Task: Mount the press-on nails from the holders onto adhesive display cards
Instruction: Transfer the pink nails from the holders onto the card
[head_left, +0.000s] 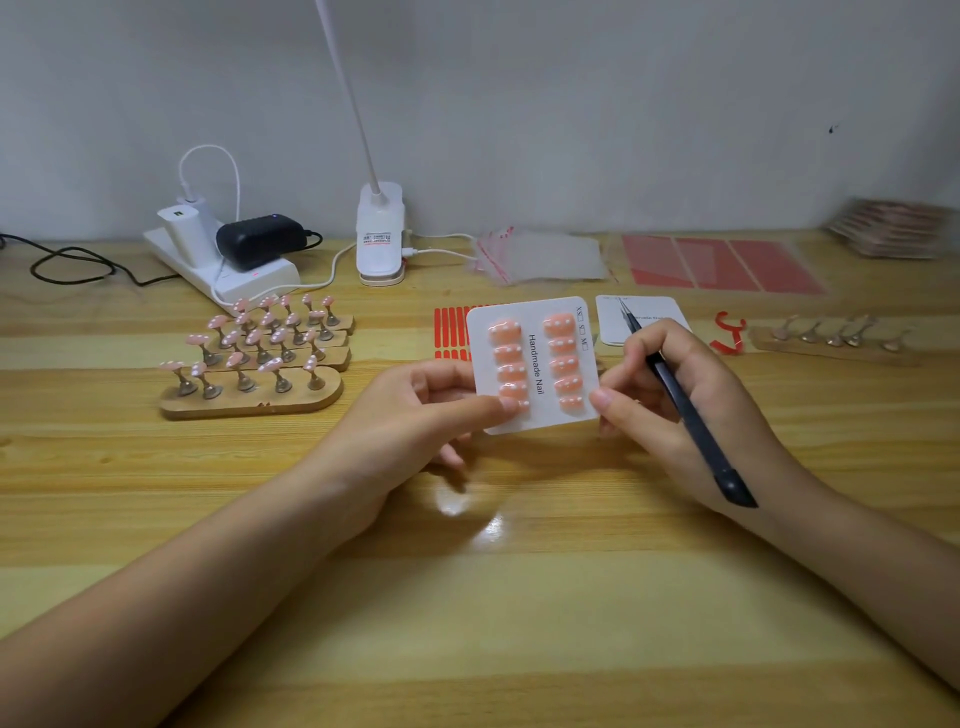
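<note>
- Holding a filled card (535, 364) above the table (467, 597), left hand (415, 415) fingers pinched on its near corner, right hand (675, 405) steadying its edge, gripping tweezers (680, 400).
- Best pressing each nail flat.
- Beyond, more nails waiting on holders (260, 358).

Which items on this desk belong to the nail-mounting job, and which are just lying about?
Part of the job:
- filled display card, held by left hand and right hand
- tweezers in the right hand
- loaded nail holders
- emptied holder
- blank card
- red adhesive strips

Lying about:
- power strip with chargers
- clip lamp
- clear bags
</note>
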